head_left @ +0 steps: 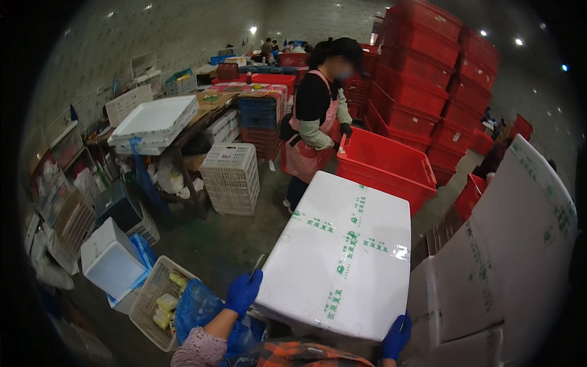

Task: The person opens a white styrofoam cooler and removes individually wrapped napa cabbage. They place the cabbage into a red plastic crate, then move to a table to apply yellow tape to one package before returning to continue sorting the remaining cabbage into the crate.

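Observation:
A large white foam box, its lid crossed by clear tape with green print, lies in front of me. My left hand, in a blue glove, grips its left near edge. A thin, pale, blade-like object sticks up from the fingers of that glove; its kind is unclear. At the near right corner, my right hand, also blue-gloved, clasps the box, its fingers partly hidden by the side. What supports the box from below is out of sight.
Beyond the box, a co-worker touches a red crate. Foam boxes stand close on my right. At left are a beige basket holding yellowish packages, a blue plastic bag and a white crate. Tall red crate stacks rise behind.

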Available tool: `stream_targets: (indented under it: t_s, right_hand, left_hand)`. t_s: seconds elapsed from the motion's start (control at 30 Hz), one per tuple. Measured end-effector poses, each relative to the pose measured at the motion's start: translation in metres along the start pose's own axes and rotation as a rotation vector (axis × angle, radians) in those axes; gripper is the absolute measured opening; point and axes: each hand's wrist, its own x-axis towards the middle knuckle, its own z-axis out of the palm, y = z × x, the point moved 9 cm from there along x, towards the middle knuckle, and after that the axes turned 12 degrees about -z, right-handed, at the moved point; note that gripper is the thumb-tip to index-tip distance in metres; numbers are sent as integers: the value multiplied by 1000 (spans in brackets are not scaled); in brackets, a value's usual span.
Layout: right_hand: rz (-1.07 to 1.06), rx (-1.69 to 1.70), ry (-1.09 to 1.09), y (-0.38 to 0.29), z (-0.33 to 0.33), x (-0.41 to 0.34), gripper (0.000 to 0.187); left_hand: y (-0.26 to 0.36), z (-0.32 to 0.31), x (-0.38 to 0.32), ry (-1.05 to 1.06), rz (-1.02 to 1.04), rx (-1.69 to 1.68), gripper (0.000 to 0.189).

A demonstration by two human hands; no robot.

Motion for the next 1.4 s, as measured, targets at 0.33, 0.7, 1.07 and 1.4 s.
stream_targets:
  t_s: [0.33,0.7,1.07,1.4]
  right_hand:
    - [210,-320,-198,61,-29,61,48]
    - [327,-376,-380,24,-26,40,54]
    - [406,47,-399,28,-11,47,54]
    - [493,48,-368,25,-15,37,54]
  left_hand:
    - [74,13,-89,-111,492,-29,48]
    - [42,38,80,-545,-195,-799,54]
    - [166,152,256,-776,-49,-842,50]
    - [173,158,263,-895,-109,-958,54]
